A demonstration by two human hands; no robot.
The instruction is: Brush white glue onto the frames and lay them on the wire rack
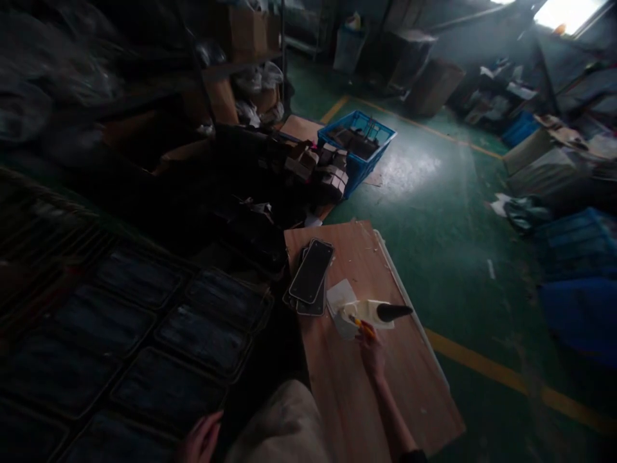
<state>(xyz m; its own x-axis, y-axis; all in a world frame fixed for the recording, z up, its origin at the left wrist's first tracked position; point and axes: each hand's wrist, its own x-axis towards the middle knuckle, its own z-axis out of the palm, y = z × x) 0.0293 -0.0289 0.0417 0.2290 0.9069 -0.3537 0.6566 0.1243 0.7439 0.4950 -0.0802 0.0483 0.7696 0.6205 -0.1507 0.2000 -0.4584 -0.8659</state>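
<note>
My right hand (371, 350) is closed around a small tool with a yellow-orange handle (367, 328). Its tip is over a white sheet (341, 294) on the wooden board (347, 386); the tip's kind is too small to tell. Just beyond my fingers, a cream bottle with a black cone-shaped end (393, 312) lies on its side. Dark rectangular panels with pale rims (312, 273) are stacked at the board's far left. Low in the view, my left hand (201, 438) has its fingers together by the rows of dark panels (166, 389); whatever they may hold is hidden.
A blue crate (369, 164) with dark pieces stands beyond the board, beside small cardboard boxes (303, 161). Shelves with bags and cartons (253, 32) are at the back left. On the right are blue bins (581, 315) on the green floor (463, 257).
</note>
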